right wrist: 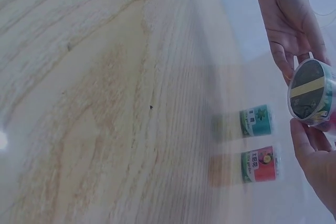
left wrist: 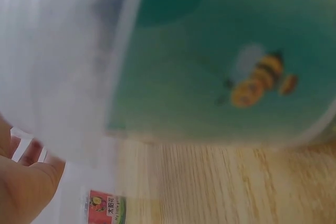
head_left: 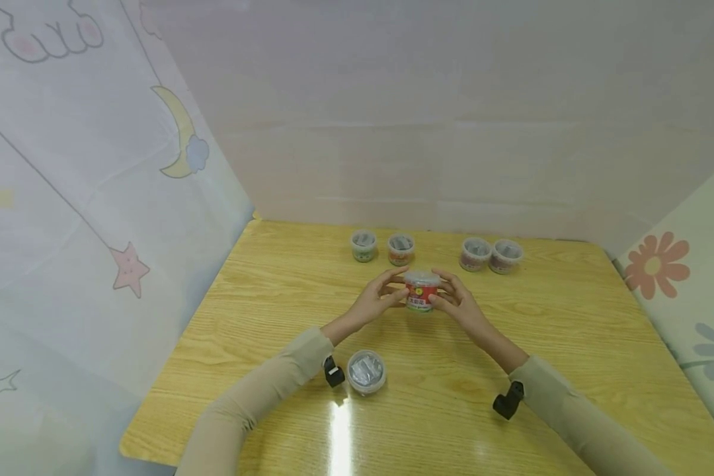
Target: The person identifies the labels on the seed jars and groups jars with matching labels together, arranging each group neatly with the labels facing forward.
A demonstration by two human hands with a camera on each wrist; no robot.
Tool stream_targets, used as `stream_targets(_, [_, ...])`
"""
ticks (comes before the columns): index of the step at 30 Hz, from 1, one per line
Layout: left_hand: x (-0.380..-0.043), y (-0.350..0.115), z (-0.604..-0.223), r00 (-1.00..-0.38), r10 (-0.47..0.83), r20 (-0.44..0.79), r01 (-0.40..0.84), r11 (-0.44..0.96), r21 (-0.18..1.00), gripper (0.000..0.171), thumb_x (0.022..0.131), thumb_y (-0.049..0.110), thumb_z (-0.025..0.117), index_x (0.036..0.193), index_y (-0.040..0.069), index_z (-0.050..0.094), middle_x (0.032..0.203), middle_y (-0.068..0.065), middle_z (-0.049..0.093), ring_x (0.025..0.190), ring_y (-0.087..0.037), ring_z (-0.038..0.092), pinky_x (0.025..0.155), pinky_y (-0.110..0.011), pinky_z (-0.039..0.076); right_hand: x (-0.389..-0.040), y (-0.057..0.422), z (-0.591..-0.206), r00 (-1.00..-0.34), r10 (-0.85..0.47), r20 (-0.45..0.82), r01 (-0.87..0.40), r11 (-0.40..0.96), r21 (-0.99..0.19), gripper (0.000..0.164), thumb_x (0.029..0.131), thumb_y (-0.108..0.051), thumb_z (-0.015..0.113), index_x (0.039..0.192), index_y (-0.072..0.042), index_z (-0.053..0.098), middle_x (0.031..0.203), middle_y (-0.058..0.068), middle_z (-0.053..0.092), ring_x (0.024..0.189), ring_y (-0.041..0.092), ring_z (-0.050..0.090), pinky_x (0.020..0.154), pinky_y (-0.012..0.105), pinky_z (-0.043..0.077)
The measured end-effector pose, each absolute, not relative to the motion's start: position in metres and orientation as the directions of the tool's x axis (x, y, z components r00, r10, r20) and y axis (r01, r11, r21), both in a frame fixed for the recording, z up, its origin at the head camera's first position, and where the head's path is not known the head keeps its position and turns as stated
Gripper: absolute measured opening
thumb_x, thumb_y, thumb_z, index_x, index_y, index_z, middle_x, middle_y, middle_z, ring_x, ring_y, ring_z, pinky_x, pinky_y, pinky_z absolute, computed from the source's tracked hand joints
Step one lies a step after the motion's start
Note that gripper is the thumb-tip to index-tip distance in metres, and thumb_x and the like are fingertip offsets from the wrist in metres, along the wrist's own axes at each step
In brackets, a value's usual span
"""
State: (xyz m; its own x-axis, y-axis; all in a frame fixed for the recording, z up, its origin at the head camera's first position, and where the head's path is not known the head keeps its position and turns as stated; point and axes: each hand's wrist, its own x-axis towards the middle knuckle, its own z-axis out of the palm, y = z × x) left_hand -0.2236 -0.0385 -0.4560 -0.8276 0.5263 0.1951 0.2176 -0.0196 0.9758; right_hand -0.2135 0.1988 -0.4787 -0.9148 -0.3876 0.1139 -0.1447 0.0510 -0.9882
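Both hands hold a small clear-lidded plastic tub (head_left: 421,292) with a red flower label, raised over the table in the head view. My left hand (head_left: 373,303) grips its left side and my right hand (head_left: 459,305) its right side, thumbs toward me. In the right wrist view the tub's dark base (right wrist: 307,92) shows, crossed by a yellow strip. Closer to me, by the left wrist, stands another lidded tub (head_left: 365,371). Its green label (left wrist: 210,61) with a bee fills much of the left wrist view.
Along the back of the wooden table (head_left: 262,297) stand a green-labelled tub (head_left: 363,246), a red-labelled tub (head_left: 401,249) and, to the right, a side-by-side pair with one tub (head_left: 475,254) next to another (head_left: 505,256). A pale sheet (head_left: 452,132) hangs behind the table.
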Motion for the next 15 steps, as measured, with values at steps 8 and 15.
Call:
stream_targets(8, [-0.2283, -0.0375, -0.4564, -0.848, 0.508, 0.151, 0.144, -0.053, 0.988, 0.053, 0.098, 0.002, 0.056, 0.148, 0.003, 0.037, 0.134, -0.024, 0.047, 0.111, -0.038, 0.057, 0.089, -0.055, 0.051, -0.2174, 0.2006, -0.4741, -0.92, -0.374, 0.115, -0.158, 0.087, -0.984, 0.059, 0.102, -0.014, 0.053, 0.152, -0.002, 0.024, 0.136, 0.025, 0.042, 0.11, 0.01, 0.057, 0.094, 0.049, 0.05])
stream_targets(15, [-0.2288, -0.0358, -0.4522, -0.853, 0.503, 0.141, 0.137, -0.045, 0.99, 0.054, 0.097, 0.004, 0.059, 0.147, 0.002, 0.038, 0.134, -0.024, 0.046, 0.11, -0.035, 0.057, 0.09, -0.054, 0.051, -0.2178, 0.2031, -0.471, -0.924, -0.354, 0.142, -0.188, 0.098, -0.977, 0.059, 0.1, -0.01, 0.056, 0.152, -0.004, 0.028, 0.135, 0.03, 0.047, 0.107, 0.007, 0.058, 0.089, 0.03, 0.053])
